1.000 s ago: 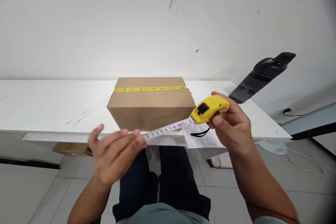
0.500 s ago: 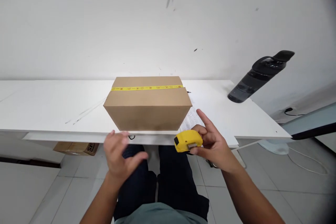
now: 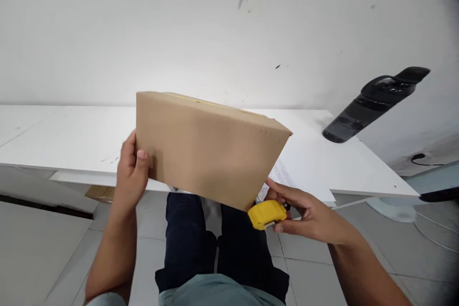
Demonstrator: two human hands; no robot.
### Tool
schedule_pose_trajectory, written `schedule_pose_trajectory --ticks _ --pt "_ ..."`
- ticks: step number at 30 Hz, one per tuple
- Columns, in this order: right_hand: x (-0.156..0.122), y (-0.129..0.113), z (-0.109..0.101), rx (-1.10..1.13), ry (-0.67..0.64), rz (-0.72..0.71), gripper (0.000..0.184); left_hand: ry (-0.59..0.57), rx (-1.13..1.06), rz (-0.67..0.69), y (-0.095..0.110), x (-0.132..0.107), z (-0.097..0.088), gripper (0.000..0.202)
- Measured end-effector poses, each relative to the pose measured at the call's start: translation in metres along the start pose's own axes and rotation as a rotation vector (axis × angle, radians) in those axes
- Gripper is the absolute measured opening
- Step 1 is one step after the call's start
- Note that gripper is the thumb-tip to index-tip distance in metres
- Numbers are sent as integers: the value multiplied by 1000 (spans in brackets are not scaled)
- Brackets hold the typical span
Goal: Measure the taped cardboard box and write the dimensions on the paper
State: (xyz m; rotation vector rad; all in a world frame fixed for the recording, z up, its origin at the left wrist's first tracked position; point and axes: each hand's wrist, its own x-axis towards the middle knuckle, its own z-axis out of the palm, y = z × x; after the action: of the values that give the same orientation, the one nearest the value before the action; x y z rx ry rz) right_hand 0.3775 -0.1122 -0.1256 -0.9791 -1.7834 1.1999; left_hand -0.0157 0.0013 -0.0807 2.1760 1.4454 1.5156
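A plain brown rectangular cardboard box (image 3: 208,150) is held tilted above the near edge of the white table (image 3: 64,138), gripped at its left end by the closed left hand (image 3: 131,172), while a yellow plastic tape measure (image 3: 267,214) is clasped below the box's right corner in the curled right hand (image 3: 308,215)

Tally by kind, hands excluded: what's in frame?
Boxes: 2, held box, box under table
Tape measure: 1
Bottle: 1
Paper: 1
Total: 5
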Motion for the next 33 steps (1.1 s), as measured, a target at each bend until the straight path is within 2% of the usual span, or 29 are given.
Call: schedule_pose_trajectory --ticks 2,4,8,14,19,22,26,30,31,33 --pt "-1 -5 7 12 -85 -137 93 -28 -10 -38 13 25 -7 62" --pt "0 -11 17 14 -114 -246 101 -114 13 -61 26 48 -7 64" --pt "2 -20 36 29 -45 -386 109 -352 108 -96 50 83 5 63" --pt "-1 -5 57 3 170 -314 118 -595 174 -66 76 123 31 63" --pt "-1 12 67 49 238 -246 118 -759 203 -66 67 139 53 66" --pt "3 18 84 83 257 -233 118 -818 233 -95 57 140 64 67" --pt "19 25 130 164 357 -176 119 -853 370 -171 51 143 83 69" --pt "38 32 177 191 457 -221 118 -823 389 -136 48 152 103 61" --pt "40 32 184 194 471 -228 117 -761 361 -100 46 153 105 57" --pt "40 31 190 213 487 -218 114 -502 245 23 43 148 100 50"
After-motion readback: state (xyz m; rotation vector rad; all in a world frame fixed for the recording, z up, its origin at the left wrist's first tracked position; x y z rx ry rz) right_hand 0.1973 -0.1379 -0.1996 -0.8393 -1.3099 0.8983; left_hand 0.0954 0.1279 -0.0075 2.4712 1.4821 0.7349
